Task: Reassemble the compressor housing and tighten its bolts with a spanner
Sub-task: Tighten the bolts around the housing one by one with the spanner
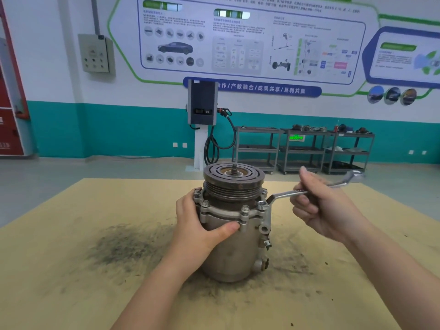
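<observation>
Blue wall banner (252,88) (white characters): 合作/产教融合/成果共享/互利共赢

Your one head view looks forward and slightly down, close over the compressor (234,225) (wall poster (250,39) straight ahead).

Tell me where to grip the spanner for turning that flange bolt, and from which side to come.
Grip the silver offset spanner along its straight shank near the free end, from the right. Its ring end sits on the right-front bolt of the grey metal compressor; the right hand grips mid-shank while the left hand steadies the housing.
</observation>
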